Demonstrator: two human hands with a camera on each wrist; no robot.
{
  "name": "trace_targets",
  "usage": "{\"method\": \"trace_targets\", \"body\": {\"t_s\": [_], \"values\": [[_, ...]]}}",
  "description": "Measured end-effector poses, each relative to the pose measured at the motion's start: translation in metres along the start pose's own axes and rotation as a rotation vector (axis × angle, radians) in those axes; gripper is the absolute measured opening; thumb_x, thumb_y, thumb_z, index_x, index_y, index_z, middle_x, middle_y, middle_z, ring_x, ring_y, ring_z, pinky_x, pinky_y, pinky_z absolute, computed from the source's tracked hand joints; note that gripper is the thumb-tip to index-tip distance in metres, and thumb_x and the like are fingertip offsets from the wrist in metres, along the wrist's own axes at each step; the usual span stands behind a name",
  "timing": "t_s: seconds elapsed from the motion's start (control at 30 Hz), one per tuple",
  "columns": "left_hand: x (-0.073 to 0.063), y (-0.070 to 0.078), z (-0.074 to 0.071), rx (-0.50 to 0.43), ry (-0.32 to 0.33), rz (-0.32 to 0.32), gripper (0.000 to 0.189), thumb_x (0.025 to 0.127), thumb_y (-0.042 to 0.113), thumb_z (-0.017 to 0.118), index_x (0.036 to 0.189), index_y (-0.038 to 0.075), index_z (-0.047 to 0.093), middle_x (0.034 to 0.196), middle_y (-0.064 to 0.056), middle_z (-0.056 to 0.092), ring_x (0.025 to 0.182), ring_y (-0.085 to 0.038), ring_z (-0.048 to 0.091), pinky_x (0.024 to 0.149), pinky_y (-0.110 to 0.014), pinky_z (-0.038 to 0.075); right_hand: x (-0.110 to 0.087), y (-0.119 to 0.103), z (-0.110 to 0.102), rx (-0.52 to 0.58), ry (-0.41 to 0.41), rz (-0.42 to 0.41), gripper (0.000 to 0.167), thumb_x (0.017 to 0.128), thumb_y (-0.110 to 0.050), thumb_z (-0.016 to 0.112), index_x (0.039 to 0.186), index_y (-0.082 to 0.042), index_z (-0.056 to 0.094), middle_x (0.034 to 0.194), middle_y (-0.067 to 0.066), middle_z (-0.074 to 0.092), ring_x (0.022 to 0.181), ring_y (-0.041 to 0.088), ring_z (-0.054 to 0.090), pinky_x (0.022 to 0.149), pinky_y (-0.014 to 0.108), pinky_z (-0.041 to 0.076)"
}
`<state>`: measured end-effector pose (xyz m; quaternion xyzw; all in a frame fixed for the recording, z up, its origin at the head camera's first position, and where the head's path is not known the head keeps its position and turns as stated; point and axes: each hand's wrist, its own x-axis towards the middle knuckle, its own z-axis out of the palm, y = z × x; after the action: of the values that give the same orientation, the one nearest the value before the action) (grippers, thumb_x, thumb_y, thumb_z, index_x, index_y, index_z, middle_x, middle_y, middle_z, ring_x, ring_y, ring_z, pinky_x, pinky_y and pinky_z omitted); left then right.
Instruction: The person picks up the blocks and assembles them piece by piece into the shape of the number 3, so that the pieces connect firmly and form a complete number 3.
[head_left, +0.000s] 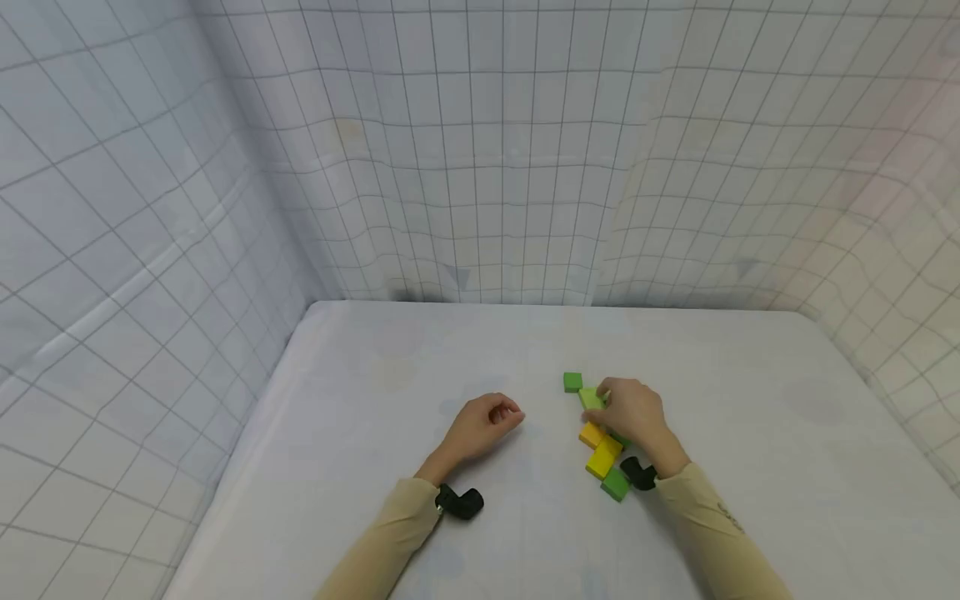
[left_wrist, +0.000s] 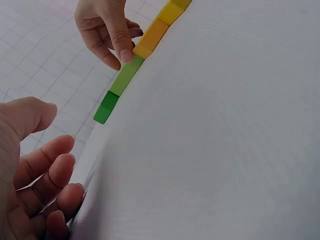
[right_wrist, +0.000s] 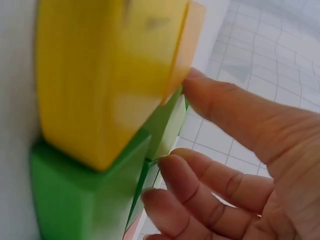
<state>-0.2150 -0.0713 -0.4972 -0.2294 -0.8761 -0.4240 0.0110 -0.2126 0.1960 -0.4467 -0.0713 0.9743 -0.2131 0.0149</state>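
My right hand [head_left: 633, 410] pinches a light green block [head_left: 590, 398] between thumb and fingers, over a cluster of coloured blocks. Touching that block's far corner is a small green cube [head_left: 573, 382]. On the near side come an orange block [head_left: 591, 435], a yellow block [head_left: 603, 458] and a green block [head_left: 616, 485]. Another green block [head_left: 622, 437] is mostly hidden beneath the right hand. My left hand [head_left: 483, 425] hovers or rests left of the blocks, fingers loosely curled around nothing; the left wrist view shows its thumb [left_wrist: 37, 116] apart from the fingers.
A white-covered table [head_left: 360, 375] carries the blocks. Hanging white sheets with a dark grid [head_left: 487, 150] enclose it at the back and both sides. Black wrist cameras [head_left: 460, 503] sit on both wrists, the right one close to the near green block.
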Motion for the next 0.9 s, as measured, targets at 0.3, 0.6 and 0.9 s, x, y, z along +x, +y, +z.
{"method": "trace_targets", "body": {"t_s": [0.3,0.6,0.9], "values": [[-0.0012,-0.0073,0.0031,-0.052,0.033,0.004,0.015,0.093,0.031,0.063,0.092,0.017,0.068,0.079,0.011,0.056,0.069,-0.007,0.051,0.065,-0.026,0.044,-0.0025,-0.0022,0.0000,0.006,0.024,0.016,0.043,0.073,-0.033,0.082,0.097,0.000,0.069,0.079,0.005,0.065,0.060,0.015,0.054,0.050,0.029,0.043],[-0.0005,-0.0073,0.0021,-0.066,0.051,0.037,0.015,0.093,0.029,0.063,0.094,0.016,0.070,0.079,0.010,0.057,0.070,-0.007,0.052,0.065,-0.025,0.044,-0.0025,-0.0044,-0.0001,-0.135,-0.025,-0.108,0.031,0.083,-0.028,0.074,0.102,-0.003,0.074,0.093,0.009,0.063,0.064,0.014,0.048,0.053,0.026,0.042],[-0.0022,-0.0075,0.0020,-0.065,0.050,0.030,0.014,0.093,0.028,0.063,0.094,0.016,0.070,0.079,0.010,0.057,0.070,-0.007,0.052,0.065,-0.025,0.044,-0.0044,-0.0043,0.0035,-0.187,-0.004,-0.219,0.022,0.088,-0.023,0.069,0.104,-0.010,0.075,0.079,0.000,0.050,0.058,0.012,0.039,0.048,0.024,0.035]]}}
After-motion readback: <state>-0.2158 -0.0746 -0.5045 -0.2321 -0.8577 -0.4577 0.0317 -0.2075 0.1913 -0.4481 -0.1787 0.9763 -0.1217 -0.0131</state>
